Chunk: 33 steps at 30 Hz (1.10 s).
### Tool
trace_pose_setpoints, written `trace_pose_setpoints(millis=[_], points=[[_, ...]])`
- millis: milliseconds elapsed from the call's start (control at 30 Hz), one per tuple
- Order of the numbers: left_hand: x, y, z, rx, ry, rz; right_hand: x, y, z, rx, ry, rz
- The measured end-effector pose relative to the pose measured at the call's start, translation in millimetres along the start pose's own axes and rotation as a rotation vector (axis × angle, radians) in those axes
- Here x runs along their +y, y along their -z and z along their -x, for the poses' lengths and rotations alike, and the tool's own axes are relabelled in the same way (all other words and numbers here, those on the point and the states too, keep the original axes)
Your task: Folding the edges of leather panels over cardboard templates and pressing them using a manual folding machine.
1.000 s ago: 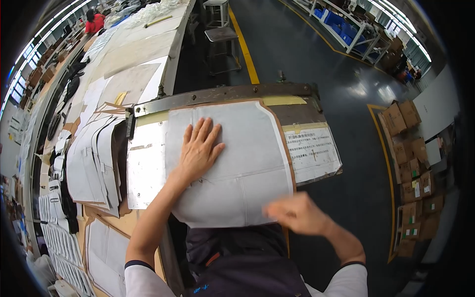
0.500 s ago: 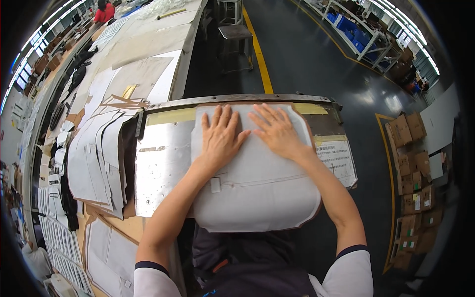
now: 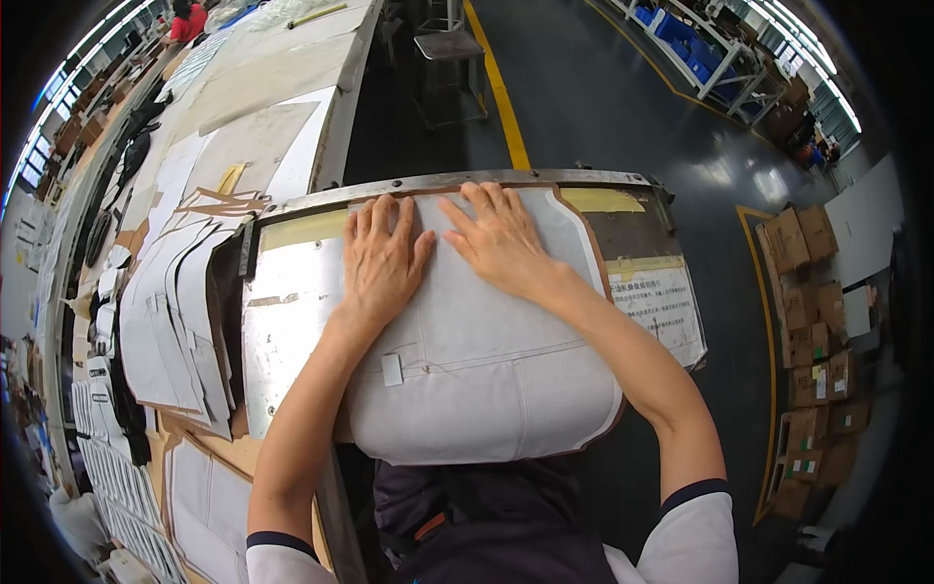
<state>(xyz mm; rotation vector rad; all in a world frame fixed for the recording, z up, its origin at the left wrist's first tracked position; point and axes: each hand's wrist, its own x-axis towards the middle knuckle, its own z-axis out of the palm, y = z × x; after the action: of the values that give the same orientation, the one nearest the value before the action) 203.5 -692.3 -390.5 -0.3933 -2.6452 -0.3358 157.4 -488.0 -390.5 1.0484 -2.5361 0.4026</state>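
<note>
A pale grey panel with brown edges, seams across it and a small white tag lies over a metal work plate. Its near end hangs over the plate's front edge, above my lap. Flat on the panel's far left part rests my left hand, fingers stretched toward a long metal bar at the back. My right hand presses on the far middle of the same panel, fingers extended and slightly bent, thumb out. Both hands are open, with fingertips near the panel's far edge by the bar.
Stacked similar panels lie on the left, with another panel below them. A long table runs away at the far left. Beyond the plate stands a metal stool. Cardboard boxes are piled on the right. A person in red is far left.
The panel has slid left on the plate and turned slightly, both hands moving with it. The whole view has also shifted a little. Both hands stay flat on the panel.
</note>
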Motion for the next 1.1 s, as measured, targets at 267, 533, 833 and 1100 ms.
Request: trace_pose_setpoints(millis=[267, 533, 833, 1100], points=[[-2, -4, 0, 0.011, 0.026, 0.026, -15, -14, -5, 0.038, -0.094, 0.157], [7, 1, -3, -0.016, 0.007, 0.012, -14, -14, 6, 0.061, -0.102, 0.109], [7, -2, -3, -0.018, 0.011, -0.128, 26, 26, 60, 0.038, -0.166, 0.143], [5, 0, 3, -0.06, 0.053, -0.172, 33, 16, 58, 0.093, -0.145, 0.115]])
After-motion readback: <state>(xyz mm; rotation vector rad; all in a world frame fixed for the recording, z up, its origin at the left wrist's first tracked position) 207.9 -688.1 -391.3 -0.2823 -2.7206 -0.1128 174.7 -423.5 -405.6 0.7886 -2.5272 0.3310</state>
